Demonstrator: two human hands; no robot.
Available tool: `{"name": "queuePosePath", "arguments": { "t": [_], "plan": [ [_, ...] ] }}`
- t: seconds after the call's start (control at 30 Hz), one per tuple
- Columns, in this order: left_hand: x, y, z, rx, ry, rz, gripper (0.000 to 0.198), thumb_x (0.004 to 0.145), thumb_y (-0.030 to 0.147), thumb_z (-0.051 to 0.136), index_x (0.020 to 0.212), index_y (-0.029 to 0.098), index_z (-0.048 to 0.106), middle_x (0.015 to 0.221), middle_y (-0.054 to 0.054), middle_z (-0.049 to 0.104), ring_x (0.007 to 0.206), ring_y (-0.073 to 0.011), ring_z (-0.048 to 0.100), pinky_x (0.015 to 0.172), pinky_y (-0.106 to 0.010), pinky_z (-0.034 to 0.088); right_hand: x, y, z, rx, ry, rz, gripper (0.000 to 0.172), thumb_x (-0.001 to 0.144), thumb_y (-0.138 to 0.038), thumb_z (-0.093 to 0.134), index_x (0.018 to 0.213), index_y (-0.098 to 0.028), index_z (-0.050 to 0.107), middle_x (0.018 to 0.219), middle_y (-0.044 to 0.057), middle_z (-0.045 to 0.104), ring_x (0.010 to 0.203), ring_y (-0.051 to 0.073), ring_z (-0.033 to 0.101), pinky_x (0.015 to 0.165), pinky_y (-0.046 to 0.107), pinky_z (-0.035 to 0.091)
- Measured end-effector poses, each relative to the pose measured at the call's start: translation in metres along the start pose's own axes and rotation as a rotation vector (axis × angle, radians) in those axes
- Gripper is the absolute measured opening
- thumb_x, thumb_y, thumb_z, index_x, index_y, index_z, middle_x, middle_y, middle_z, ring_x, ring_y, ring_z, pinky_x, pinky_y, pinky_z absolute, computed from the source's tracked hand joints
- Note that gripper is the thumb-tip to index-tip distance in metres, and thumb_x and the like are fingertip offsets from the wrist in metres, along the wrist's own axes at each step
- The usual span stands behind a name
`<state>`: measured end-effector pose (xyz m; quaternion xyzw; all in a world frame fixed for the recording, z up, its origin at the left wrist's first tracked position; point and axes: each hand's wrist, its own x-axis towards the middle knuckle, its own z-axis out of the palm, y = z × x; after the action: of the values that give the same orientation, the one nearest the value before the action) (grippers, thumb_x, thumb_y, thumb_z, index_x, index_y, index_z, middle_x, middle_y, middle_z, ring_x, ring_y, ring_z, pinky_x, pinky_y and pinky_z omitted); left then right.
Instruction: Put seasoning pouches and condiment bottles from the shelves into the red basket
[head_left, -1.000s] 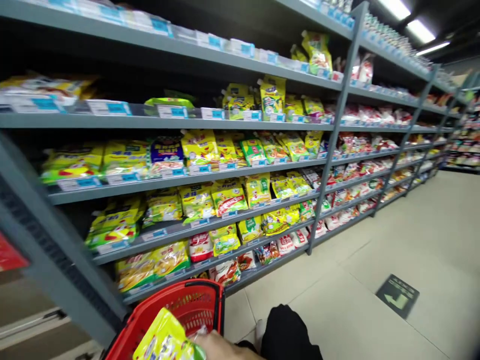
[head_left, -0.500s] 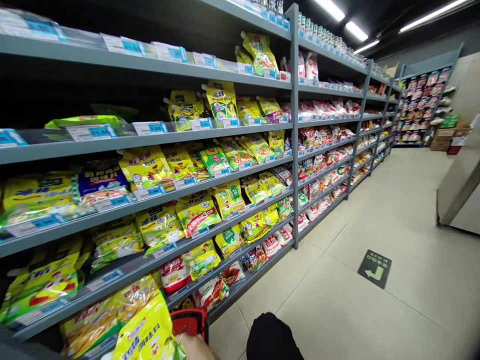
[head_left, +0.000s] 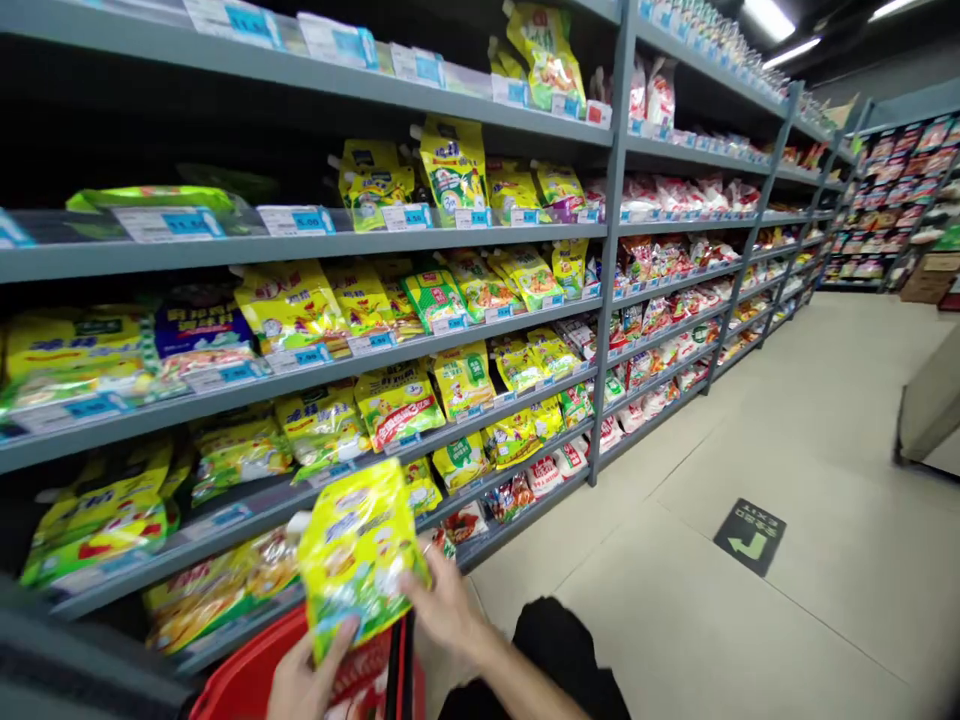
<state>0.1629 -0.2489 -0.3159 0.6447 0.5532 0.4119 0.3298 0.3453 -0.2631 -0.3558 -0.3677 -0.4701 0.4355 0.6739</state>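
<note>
As both grips meet on one packet, the left grip (head_left: 307,672) pinches the lower edge of the yellow-green packet (head_left: 360,555), its thumb pressed on the printed face. The right grip (head_left: 444,605) is spread, fingertips (head_left: 429,572) against the packet's lower right edge and not closed around it. My right forearm (head_left: 517,680) runs off toward the lower right of the head view.

The packet is tilted and held up in the air above the red shopping basket (head_left: 247,680), without touching it. Its print is too blurred to read. The basket's black-and-red handle (head_left: 397,665) stands upright just beneath the packet, between the two grips. My black trouser leg (head_left: 559,650) shows just right of the right grip.

Beyond the packet, grey metal shelving (head_left: 613,250) runs along the left of the view, stocked with similar yellow-green packets (head_left: 397,405) above blue-and-white price labels (head_left: 296,220). Red-and-white bags (head_left: 652,195) fill the shelves farther along. The pale floor tiles (head_left: 660,480) carry a dark decal with a green arrow (head_left: 750,537). A rack of colourful packets (head_left: 892,200) stands at the far end, and a pale counter corner (head_left: 930,400) enters at the right edge.
</note>
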Motion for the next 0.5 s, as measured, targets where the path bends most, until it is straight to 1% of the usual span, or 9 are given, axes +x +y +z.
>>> {"name": "queuePosePath", "arguments": {
  "t": [0.03,0.07,0.13,0.17,0.2,0.23,0.37,0.43,0.5],
  "plan": [
    [0.005,0.009,0.009,-0.017,-0.067,0.017,0.039,0.06,0.06,0.078,0.069,0.023,0.078,0.066,-0.001,0.074,0.076,-0.0317,0.072,0.065,-0.041,0.059,-0.003,-0.011,-0.012,0.001,0.055,-0.036,0.053,0.09,-0.058,0.062,0.132,-0.026,0.062,0.122,0.003,0.073,0.115,0.026,0.066,0.1,0.04,0.053],
    [0.008,0.019,0.019,-0.044,-0.119,0.046,0.045,0.06,0.063,0.078,0.068,0.019,0.076,0.067,-0.002,0.075,0.073,-0.0296,0.071,0.067,-0.04,0.059,-0.006,-0.022,-0.025,-0.003,0.09,-0.047,0.053,0.092,-0.061,0.058,0.132,-0.026,0.062,0.124,0.004,0.072,0.118,0.026,0.065,0.103,0.041,0.052],
    [0.014,0.039,0.042,-0.136,-0.256,0.097,0.052,0.065,0.066,0.077,0.077,0.015,0.076,0.076,-0.006,0.077,0.069,-0.0235,0.068,0.066,-0.034,0.058,-0.011,-0.043,-0.051,-0.051,0.179,-0.06,0.053,0.089,-0.063,0.06,0.125,-0.025,0.066,0.121,0.005,0.073,0.112,0.027,0.066,0.102,0.042,0.053],
    [0.016,0.048,0.054,-0.194,-0.339,0.112,0.055,0.068,0.066,0.076,0.081,0.013,0.076,0.079,-0.007,0.077,0.066,-0.0208,0.067,0.063,-0.032,0.057,-0.013,-0.053,-0.063,-0.057,0.199,-0.059,0.052,0.089,-0.061,0.062,0.126,-0.025,0.066,0.121,0.005,0.073,0.11,0.026,0.067,0.1,0.041,0.054],
    [0.017,0.057,0.065,-0.256,-0.397,0.123,0.056,0.071,0.066,0.074,0.086,0.013,0.075,0.084,-0.007,0.076,0.064,-0.0186,0.066,0.062,-0.031,0.057,-0.015,-0.062,-0.074,-0.043,0.219,-0.071,0.051,0.089,-0.059,0.062,0.127,-0.025,0.064,0.122,0.005,0.073,0.109,0.026,0.068,0.098,0.041,0.055],
    [0.016,0.066,0.075,-0.293,-0.435,0.132,0.056,0.072,0.067,0.074,0.086,0.012,0.074,0.083,-0.007,0.075,0.06,-0.0164,0.064,0.059,-0.029,0.056,-0.018,-0.072,-0.084,-0.03,0.228,-0.076,0.05,0.09,-0.058,0.063,0.128,-0.025,0.063,0.121,0.006,0.073,0.108,0.026,0.069,0.097,0.041,0.056],
    [0.007,0.094,0.106,-0.336,-0.512,0.196,0.05,0.074,0.062,0.075,0.082,0.013,0.071,0.078,-0.005,0.072,0.055,-0.0136,0.06,0.056,-0.027,0.053,-0.03,-0.104,-0.114,0.003,0.276,-0.095,0.048,0.089,-0.055,0.065,0.126,-0.025,0.061,0.118,0.005,0.075,0.106,0.026,0.07,0.093,0.041,0.059],
    [0.007,0.102,0.121,-0.324,-0.53,0.229,0.047,0.075,0.059,0.076,0.085,0.013,0.071,0.079,-0.005,0.072,0.058,-0.014,0.061,0.056,-0.027,0.053,-0.031,-0.111,-0.129,0.009,0.297,-0.105,0.046,0.089,-0.055,0.066,0.124,-0.025,0.061,0.118,0.005,0.075,0.108,0.026,0.07,0.095,0.041,0.059],
    [0.012,0.108,0.141,-0.286,-0.531,0.264,0.044,0.078,0.056,0.075,0.085,0.013,0.072,0.077,-0.004,0.072,0.061,-0.0154,0.062,0.06,-0.027,0.053,-0.029,-0.109,-0.149,0.019,0.301,-0.12,0.047,0.087,-0.052,0.07,0.125,-0.026,0.059,0.12,0.005,0.074,0.11,0.025,0.07,0.098,0.041,0.058]
  ]
}}
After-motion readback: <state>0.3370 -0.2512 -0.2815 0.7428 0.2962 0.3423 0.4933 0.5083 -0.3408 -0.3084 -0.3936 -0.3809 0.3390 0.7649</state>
